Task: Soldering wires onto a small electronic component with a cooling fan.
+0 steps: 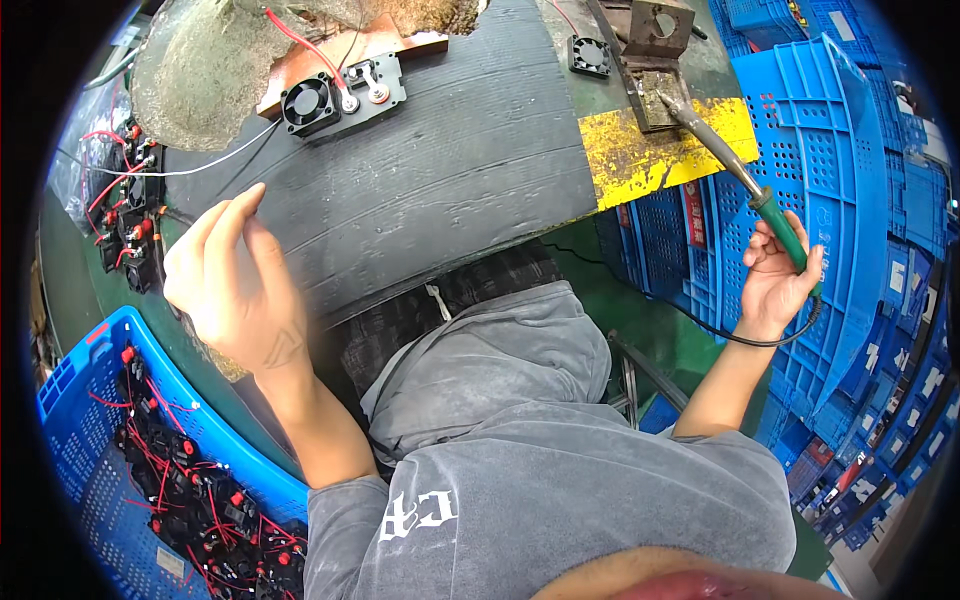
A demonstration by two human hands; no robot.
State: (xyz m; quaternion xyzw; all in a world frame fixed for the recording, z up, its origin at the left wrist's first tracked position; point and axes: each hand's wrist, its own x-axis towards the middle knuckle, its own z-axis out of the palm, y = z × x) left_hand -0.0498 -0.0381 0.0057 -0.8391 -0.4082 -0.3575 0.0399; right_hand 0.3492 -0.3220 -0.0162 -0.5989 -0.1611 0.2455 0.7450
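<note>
My right hand (775, 275) is closed around the green handle of a soldering iron (778, 222). The iron slants up and left, its tip at a metal holder (655, 100) on the table's right corner. Above the left part of the table is my left hand (235, 290), slightly blurred, its fingers stretched and the thumb a little apart; nothing shows between them. Beyond it lies a circuit board (365, 105) with a small black fan (308, 103) and a red wire on one round terminal. A thin pale wire (205, 170) runs from the left toward this board.
A second small fan (589, 56) lies near the holder. Several wired fan units (130, 200) line the table's left edge. A blue crate (240, 455) at lower left holds many more. Blue perforated crates (825, 130) stand on the right. The iron's black cord (700, 328) loops below my right hand.
</note>
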